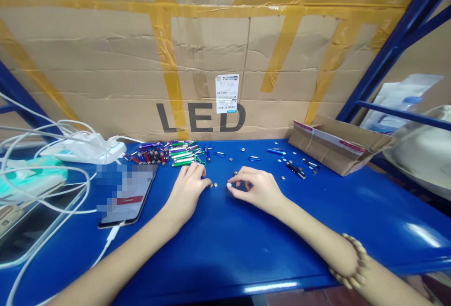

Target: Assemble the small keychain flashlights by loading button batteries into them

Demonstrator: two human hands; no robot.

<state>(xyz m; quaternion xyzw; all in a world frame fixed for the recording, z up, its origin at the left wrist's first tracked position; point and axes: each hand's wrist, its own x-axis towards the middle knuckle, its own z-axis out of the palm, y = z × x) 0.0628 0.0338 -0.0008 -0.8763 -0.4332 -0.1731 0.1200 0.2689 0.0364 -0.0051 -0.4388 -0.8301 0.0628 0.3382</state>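
My left hand rests on the blue table, fingers curled, fingertips beside a small button cell. My right hand pinches a small round button cell between thumb and forefinger, just above the table. The two hands are close together at the table's middle. A pile of small coloured keychain flashlights lies just behind my left hand. More button cells are scattered behind my right hand.
A phone with a white cable lies at the left. A white power strip and cables sit at far left. An open cardboard box stands at right. A big taped "LED" carton forms the back wall.
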